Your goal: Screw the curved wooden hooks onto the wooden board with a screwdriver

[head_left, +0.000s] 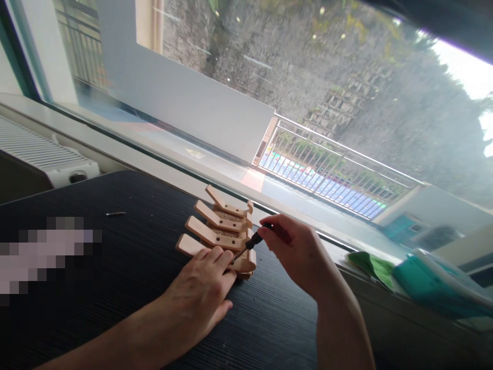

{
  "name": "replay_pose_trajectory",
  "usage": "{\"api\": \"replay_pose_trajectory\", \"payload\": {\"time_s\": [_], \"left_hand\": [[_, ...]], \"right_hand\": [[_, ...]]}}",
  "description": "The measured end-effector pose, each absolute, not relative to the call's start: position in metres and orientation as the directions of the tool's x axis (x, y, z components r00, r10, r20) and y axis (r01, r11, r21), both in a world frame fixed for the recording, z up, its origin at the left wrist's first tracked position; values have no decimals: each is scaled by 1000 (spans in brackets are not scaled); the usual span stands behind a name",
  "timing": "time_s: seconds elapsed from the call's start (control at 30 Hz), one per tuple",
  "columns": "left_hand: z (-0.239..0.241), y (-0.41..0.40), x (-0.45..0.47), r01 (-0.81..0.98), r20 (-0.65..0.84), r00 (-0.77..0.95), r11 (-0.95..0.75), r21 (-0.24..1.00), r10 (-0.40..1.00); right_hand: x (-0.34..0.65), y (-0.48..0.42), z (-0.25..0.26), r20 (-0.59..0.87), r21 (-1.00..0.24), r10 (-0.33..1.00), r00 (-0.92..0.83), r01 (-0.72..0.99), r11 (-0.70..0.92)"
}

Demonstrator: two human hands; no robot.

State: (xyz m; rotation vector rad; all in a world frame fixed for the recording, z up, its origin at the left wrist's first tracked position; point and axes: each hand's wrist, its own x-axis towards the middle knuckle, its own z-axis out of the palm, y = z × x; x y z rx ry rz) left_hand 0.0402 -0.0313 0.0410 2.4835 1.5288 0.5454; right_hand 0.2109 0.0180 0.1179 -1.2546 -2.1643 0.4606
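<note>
1. Your left forearm is slanting up from the lower left, and your left hand (210,272) is lying back-upward over the near end of the wooden piece (204,229), its knuckles bending and its thumb pointing right, apart from the other fingers.
2. Your right forearm is rising from the lower right, and your right hand (298,252) is bending at the wrist toward the left.
3. Your right fingers are pinching the top of one black screwdriver (254,240), which is slanting down and left, its tip meeting the nearest slat.
4. Your left fingers are pressing on that same slat; whether they are also gripping it from below, you cannot tell.
5. The wooden piece is resting on the dark bench (134,267), near the window-side edge.
6. It is showing four pale slats in a row; the three farther ones are each bearing two dark round spots, the nearest showing one.
7. One thin object (115,213) is lying to the left on the bench, too small to name. By the window, one green leaf-shaped thing (372,267) and one teal container (431,285) are sitting at the right.
8. Your left hand is covering part of the nearest slat, a pixelated patch is masking the bench's left side, and the frame is cutting off both forearms and the radiator (50,151).
</note>
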Motion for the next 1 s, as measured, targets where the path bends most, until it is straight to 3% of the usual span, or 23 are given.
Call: {"api": "replay_pose_trajectory", "payload": {"time_s": [0.43,0.7,1.0], "left_hand": [[43,-30,41,820,197,411,-455,348,890],[46,-31,42,827,159,410,-440,351,898],[46,-31,41,824,169,416,-449,346,893]], "right_hand": [[206,20,117,350,-516,855,-384,682,518],[205,14,119,253,-558,849,-463,647,520],[206,17,116,260,-561,851,-457,646,518]]}}
